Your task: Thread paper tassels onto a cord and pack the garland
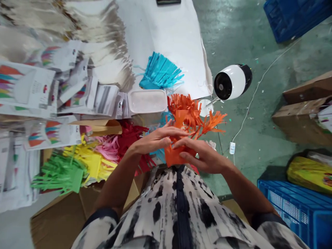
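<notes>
Both my hands hold a bundle of orange fringed paper (190, 119) in front of my chest. My left hand (158, 138) lies over its near side with fingers stretched along the paper. From below, my right hand (201, 155) pinches the solid orange strip, thumb on top. The orange fringe fans up and to the right. Beside my left forearm lie red (129, 133), pink (107, 147), yellow (88, 160) and green fringed paper (61, 173) in piles. A teal fringed piece (159, 72) rests further off on white paper.
A white plastic tub (147, 101) sits on the table beside printed packaging cards (31, 86). White fringed paper (103, 52) is heaped at the back. A small white fan (232, 81) stands at the table's right edge. Blue crates (295, 207) and cardboard boxes (303, 117) stand on the green floor.
</notes>
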Demonstrator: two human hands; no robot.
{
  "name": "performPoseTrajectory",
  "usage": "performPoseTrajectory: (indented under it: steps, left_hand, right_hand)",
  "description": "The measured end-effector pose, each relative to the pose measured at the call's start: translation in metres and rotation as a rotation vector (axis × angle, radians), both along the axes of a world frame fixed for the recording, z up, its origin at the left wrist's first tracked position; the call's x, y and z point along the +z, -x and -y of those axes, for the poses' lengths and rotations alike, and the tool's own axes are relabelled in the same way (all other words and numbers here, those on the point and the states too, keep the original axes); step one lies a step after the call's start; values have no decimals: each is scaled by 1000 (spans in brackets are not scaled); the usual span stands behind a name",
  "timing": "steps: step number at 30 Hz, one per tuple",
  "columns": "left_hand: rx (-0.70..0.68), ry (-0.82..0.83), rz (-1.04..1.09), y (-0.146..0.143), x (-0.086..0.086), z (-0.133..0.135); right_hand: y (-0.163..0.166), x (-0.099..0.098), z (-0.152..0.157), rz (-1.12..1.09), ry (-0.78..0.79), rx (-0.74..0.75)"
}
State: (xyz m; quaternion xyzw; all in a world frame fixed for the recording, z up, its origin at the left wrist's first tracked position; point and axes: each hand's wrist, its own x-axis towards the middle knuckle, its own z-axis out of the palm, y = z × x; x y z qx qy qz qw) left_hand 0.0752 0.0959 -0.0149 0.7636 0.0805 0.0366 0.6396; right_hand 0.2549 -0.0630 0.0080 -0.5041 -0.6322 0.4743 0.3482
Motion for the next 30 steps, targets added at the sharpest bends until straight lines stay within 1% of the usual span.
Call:
performPoseTrajectory:
  steps: [1, 4, 6, 8, 9, 10, 11, 12, 13, 14, 16, 17, 18, 19, 20, 21, 23, 24, 27, 29, 30]
  left_hand:
    - [-86, 86, -24, 4, -4, 4]
    - [-133, 205, -141, 15, -16, 21]
    - [-138, 331, -252, 24, -22, 33]
    - [-113, 483, -353, 35, -28, 42]
    - [-78, 532, -392, 41, -31, 45]
    - [-29, 548, -421, 47, -35, 46]
    - [27, 523, -448, 54, -39, 46]
    - [88, 453, -482, 60, -44, 46]
    - [153, 338, -529, 65, -50, 45]
    - [221, 180, -580, 70, -56, 46]
    - [370, -217, -662, 77, -67, 51]
    - [427, -413, -667, 77, -73, 56]
    - [453, -576, -635, 75, -78, 65]
    - [449, -696, -575, 71, -84, 76]
    - [402, -767, -489, 66, -91, 89]
    - [322, -795, -398, 59, -99, 103]
    - [216, -801, -262, 45, -119, 131]
    - [206, -802, -215, 39, -131, 143]
    - [217, -771, -209, 30, -165, 167]
    - [246, -762, -221, 32, -180, 174]
    - [258, -767, -227, 33, -184, 175]
  right_hand:
    - [1, -2, 7, -29, 26, -5]
    - [-1, -10, 23, -163, 110, -60]
    - [-4, -19, 33, -268, 192, -89]
    - [-10, -32, 39, -348, 296, -97]
    - [-14, -41, 41, -367, 338, -109]
    - [-18, -52, 42, -371, 366, -125]
    - [-22, -63, 42, -354, 373, -150]
    - [-26, -76, 42, -319, 367, -175]
    - [-29, -89, 40, -271, 358, -190]
    - [-31, -103, 38, -223, 351, -203]
    - [-32, -130, 36, -166, 383, -213]
    - [-31, -142, 36, -163, 416, -206]
    - [-30, -153, 36, -173, 452, -201]
    - [-28, -161, 37, -187, 485, -200]
    - [-26, -168, 38, -203, 507, -205]
    - [-24, -174, 40, -211, 515, -217]
    - [-22, -181, 45, -196, 487, -255]
    - [-22, -183, 48, -177, 460, -274]
    - [-22, -186, 59, -65, 400, -339]
    - [-21, -183, 70, 65, 402, -389]
    - [-19, -180, 76, 153, 397, -416]
